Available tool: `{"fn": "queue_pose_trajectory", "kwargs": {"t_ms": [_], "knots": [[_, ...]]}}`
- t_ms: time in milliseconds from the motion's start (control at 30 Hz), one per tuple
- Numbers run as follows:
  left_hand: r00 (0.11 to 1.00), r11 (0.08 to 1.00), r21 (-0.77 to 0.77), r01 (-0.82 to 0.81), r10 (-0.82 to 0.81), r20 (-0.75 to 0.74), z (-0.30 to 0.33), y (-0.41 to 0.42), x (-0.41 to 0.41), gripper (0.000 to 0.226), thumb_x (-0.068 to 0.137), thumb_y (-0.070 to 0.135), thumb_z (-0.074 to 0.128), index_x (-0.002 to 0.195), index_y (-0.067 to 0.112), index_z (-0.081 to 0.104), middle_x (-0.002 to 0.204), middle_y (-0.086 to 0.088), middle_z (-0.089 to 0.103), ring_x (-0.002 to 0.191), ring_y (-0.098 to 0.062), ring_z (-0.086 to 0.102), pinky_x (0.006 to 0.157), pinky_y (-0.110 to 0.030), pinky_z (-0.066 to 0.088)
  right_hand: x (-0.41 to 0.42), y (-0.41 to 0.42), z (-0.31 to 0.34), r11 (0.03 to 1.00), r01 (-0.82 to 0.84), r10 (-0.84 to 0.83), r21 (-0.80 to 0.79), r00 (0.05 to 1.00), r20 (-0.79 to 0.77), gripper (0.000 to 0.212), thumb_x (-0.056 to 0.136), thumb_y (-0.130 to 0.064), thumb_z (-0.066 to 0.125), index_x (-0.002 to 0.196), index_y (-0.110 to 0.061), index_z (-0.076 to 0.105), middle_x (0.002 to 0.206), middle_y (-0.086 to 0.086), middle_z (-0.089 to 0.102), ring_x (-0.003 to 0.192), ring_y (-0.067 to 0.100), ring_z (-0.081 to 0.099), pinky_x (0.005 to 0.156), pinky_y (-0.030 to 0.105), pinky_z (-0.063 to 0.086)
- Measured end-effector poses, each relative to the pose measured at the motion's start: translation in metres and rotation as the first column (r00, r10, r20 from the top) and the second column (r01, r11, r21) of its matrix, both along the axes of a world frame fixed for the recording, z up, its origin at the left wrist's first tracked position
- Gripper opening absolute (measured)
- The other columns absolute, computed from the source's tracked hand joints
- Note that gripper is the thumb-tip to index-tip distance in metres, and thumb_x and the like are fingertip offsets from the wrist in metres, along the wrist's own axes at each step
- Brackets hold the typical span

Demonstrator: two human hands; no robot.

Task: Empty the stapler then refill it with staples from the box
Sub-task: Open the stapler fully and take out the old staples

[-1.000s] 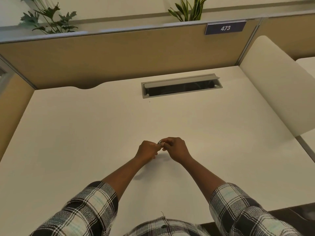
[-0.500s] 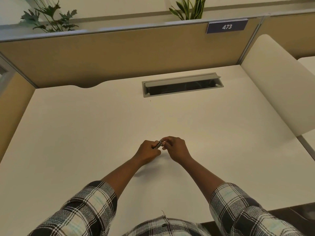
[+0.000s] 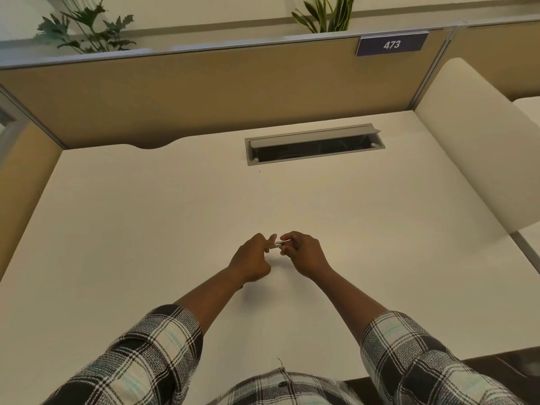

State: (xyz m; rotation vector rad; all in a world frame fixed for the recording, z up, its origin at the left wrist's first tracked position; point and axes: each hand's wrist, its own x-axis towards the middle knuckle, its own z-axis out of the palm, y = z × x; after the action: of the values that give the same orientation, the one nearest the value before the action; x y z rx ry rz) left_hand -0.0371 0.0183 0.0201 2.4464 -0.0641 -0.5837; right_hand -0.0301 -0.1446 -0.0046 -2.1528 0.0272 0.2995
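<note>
two hands are held together above the desk (image 3: pixel 146 229); a small metal stapler (image 3: pixel 278 244) is pinched between the left hand (image 3: pixel 253 260) and right hand (image 3: pixel 304 254).

- We see one small, slim, silvery metal piece (image 3: pixel 277 244), held just above the surface (image 3: pixel 146 229), about midway between its left and right edges and nearer the near edge than the far one.
- It lies roughly level, its long axis running left to right, tilted up slightly toward the right.
- Our left hand (image 3: pixel 252 258) pinches its left end and our right hand (image 3: pixel 304 254) pinches its right end; only a short middle stretch shows.
- We cannot tell whether it is the stapler or a strip of staples.
</note>
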Motion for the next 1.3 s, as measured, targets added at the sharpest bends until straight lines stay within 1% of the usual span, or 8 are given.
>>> {"fn": "queue_pose_trajectory", "kwargs": {"t_ms": [233, 367, 433, 567, 767, 967, 1067, 1300], "knots": [[0.957, 0.94, 0.232, 0.248, -0.275, 0.09, -0.003, -0.006, 0.0, 0.082, 0.075, -0.002, 0.053, 0.147, 0.034, 0.035, 0.113, -0.001, 0.048, 0.086, -0.03, 0.059, 0.069, -0.038, 0.049, 0.0, -0.006, -0.001, 1.0, 0.017, -0.018, -0.013, 0.999, -0.035, 0.029, 0.082, -0.017, 0.068, 0.11, -0.01, 0.068, 0.101, 0.001, 0.073, 0.094, 0.012, 0.067, 0.072, 0.008, 0.04], [0.931, 0.899, 0.304, 0.316, -0.356, 0.083, -0.002, -0.007, 0.003, 0.083, 0.071, 0.003, 0.053, 0.145, 0.038, 0.035, 0.112, 0.002, 0.05, 0.085, -0.028, 0.059, 0.062, -0.032, 0.04, -0.002, -0.013, -0.006, 0.993, 0.097, -0.093, 0.069, 0.994, -0.055, 0.018, 0.083, -0.015, 0.071, 0.1, -0.01, 0.07, 0.093, 0.004, 0.074, 0.084, 0.014, 0.069, 0.081, 0.026, 0.054], [0.95, 0.928, 0.242, 0.285, -0.306, 0.057, -0.007, -0.005, 0.005, 0.079, 0.071, 0.004, 0.052, 0.142, 0.036, 0.041, 0.106, 0.002, 0.051, 0.087, -0.024, 0.057, 0.065, -0.029, 0.04, -0.002, -0.015, -0.007, 0.988, 0.125, -0.121, 0.089, 0.991, -0.053, 0.014, 0.083, -0.014, 0.071, 0.096, -0.01, 0.071, 0.09, 0.006, 0.075, 0.081, 0.017, 0.071, 0.083, 0.031, 0.056], [0.996, 0.996, -0.023, 0.087, -0.087, 0.017, -0.013, 0.0, 0.007, 0.061, 0.072, 0.0, 0.054, 0.127, 0.025, 0.063, 0.099, -0.003, 0.062, 0.092, -0.02, 0.058, 0.074, -0.027, 0.046, -0.002, -0.02, -0.008, 0.987, 0.143, -0.141, 0.069, 0.989, -0.033, 0.012, 0.083, -0.005, 0.067, 0.093, -0.011, 0.073, 0.088, 0.003, 0.075, 0.074, 0.009, 0.069, 0.07, 0.008, 0.048], [1.0, 0.987, -0.156, -0.023, 0.025, 0.015, -0.019, 0.01, 0.006, 0.034, 0.073, 0.007, 0.056, 0.091, 0.025, 0.079, 0.073, 0.0, 0.073, 0.063, -0.01, 0.056, 0.061, -0.024, 0.042, -0.003, -0.022, -0.01, 0.987, 0.145, -0.142, 0.069, 0.989, -0.039, 0.018, 0.081, -0.004, 0.065, 0.085, -0.02, 0.075, 0.085, -0.004, 0.076, 0.07, -0.012, 0.063, 0.065, 0.0, 0.042], [0.989, 0.986, -0.118, -0.121, 0.131, 0.074, -0.026, 0.002, 0.002, 0.033, 0.079, 0.019, 0.066, 0.11, 0.025, 0.074, 0.112, 0.003, 0.074, 0.106, -0.017, 0.065, 0.083, -0.025, 0.049, -0.001, -0.02, -0.011, 0.985, 0.146, -0.141, 0.086, 0.988, -0.06, 0.021, 0.086, -0.025, 0.068, 0.105, -0.018, 0.068, 0.092, -0.003, 0.073, 0.083, 0.006, 0.064, 0.071, 0.013, 0.043], [0.986, 0.984, -0.109, -0.138, 0.147, 0.082, -0.03, 0.002, 0.002, 0.032, 0.079, 0.021, 0.067, 0.11, 0.028, 0.074, 0.114, 0.004, 0.073, 0.107, -0.016, 0.065, 0.084, -0.025, 0.048, 0.0, -0.021, -0.01, 0.99, 0.117, -0.113, 0.075, 0.992, -0.057, 0.024, 0.086, -0.022, 0.067, 0.11, -0.016, 0.067, 0.098, -0.001, 0.072, 0.085, 0.007, 0.065, 0.077, 0.021, 0.048], [0.994, 0.964, -0.247, -0.098, 0.085, -0.064, -0.022, 0.006, 0.003, 0.019, 0.088, 0.011, 0.055, 0.089, 0.012, 0.074, 0.074, -0.006, 0.069, 0.055, -0.005, 0.065, 0.058, -0.025, 0.048, 0.003, -0.018, -0.012, 0.986, 0.141, -0.132, 0.093, 0.987, -0.092, 0.016, 0.085, -0.015, 0.065, 0.101, -0.018, 0.068, 0.082, -0.003, 0.074, 0.074, 0.005, 0.07, 0.079, 0.025, 0.049]]}}
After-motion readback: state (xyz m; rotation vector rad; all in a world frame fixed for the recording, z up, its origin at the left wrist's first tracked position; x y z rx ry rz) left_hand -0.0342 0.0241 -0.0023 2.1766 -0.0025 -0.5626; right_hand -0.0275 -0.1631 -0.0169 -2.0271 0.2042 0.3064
